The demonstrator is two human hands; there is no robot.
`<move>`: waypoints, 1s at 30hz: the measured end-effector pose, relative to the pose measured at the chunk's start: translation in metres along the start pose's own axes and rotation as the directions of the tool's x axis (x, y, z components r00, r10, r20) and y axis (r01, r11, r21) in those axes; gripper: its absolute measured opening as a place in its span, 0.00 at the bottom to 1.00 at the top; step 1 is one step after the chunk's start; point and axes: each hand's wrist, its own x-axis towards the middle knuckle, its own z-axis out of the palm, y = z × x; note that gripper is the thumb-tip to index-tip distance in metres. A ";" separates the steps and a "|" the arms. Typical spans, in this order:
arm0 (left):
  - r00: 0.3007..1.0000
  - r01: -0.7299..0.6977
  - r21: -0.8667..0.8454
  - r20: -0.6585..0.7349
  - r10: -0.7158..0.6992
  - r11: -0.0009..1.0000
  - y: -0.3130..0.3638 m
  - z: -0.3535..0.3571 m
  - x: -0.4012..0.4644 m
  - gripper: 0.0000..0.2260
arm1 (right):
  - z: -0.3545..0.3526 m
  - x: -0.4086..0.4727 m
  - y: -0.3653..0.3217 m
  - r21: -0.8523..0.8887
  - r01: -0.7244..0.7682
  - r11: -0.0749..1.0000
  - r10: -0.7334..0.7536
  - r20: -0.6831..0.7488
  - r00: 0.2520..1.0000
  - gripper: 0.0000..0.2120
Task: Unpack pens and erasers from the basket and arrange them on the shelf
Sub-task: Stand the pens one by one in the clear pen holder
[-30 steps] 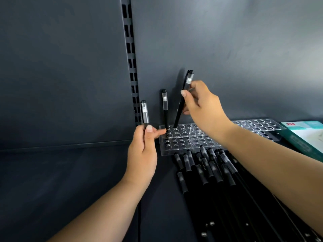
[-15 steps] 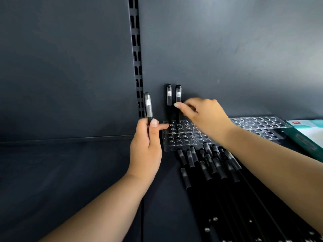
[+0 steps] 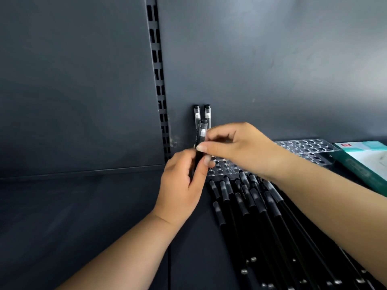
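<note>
Grip: left hand (image 3: 180,185) curled round the lower barrel of a pen (image 3: 200,147), thumb on its near side; right hand (image 3: 238,147) pinches the same pen higher up, thumb and forefinger at the clear cap. Pen held nearly upright, just above the left end of the rack, tip hidden behind the left hand.

Rack (image 3: 303,147): clear plastic block with rows of round holes, lying on the shelf (image 3: 83,216) against the back wall (image 3: 272,59), running from centre to right. Contents: two standing pens (image 3: 202,114) in the far left holes, upright, side by side, caps up, touching or just off the wall. Other visible holes hold nothing; the middle of the rack is hidden under the right hand.

Loose pens (image 3: 251,206): black, clear-capped, lying flat in a rough bundle on the shelf just near of the rack, caps toward it, barrels running to the near right edge of view.

Box (image 3: 366,162): teal and white, flat on the shelf, right of the rack, cut off by the frame.

Edges and room: slotted upright (image 3: 159,80) in the wall just left of the standing pens. Left half of the shelf is bare dark surface up to the wall. Basket and erasers not in view.
</note>
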 end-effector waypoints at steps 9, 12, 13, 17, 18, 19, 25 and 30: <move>0.978 -0.141 0.220 0.182 0.102 0.965 -0.002 0.002 0.001 0.24 | -0.045 0.027 0.002 -0.078 0.013 0.997 -0.044 -0.406 0.913 0.04; 0.968 -0.162 0.342 0.235 0.083 0.926 0.003 0.004 -0.001 0.25 | -0.039 0.033 0.013 -0.172 0.012 0.985 -0.095 -0.488 0.868 0.05; 0.965 -0.149 0.340 0.256 0.061 0.929 0.005 0.003 -0.001 0.26 | -0.037 0.035 0.015 -0.178 0.009 0.984 -0.097 -0.493 0.865 0.07; 0.958 -0.106 0.310 0.287 0.013 0.945 0.006 0.002 0.001 0.26 | -0.030 0.039 0.024 -0.250 -0.034 0.968 -0.077 -0.421 0.904 0.08; 0.960 -0.111 0.321 0.279 0.018 0.940 0.006 0.002 0.001 0.24 | -0.029 0.039 0.026 -0.272 -0.046 0.961 -0.069 -0.401 0.913 0.07; 0.964 -0.119 0.340 0.265 0.027 0.933 0.006 0.003 0.002 0.22 | -0.027 0.038 0.026 -0.292 -0.056 0.955 -0.063 -0.385 0.921 0.07; 0.966 -0.081 0.344 0.260 -0.012 0.935 0.004 0.003 0.001 0.24 | -0.021 0.035 0.033 -0.406 -0.131 0.904 0.015 -0.278 0.960 0.13; 0.966 -0.093 0.310 0.259 0.010 0.946 0.004 0.004 0.001 0.24 | -0.022 0.037 0.029 -0.535 -0.171 0.827 0.035 -0.254 0.967 0.18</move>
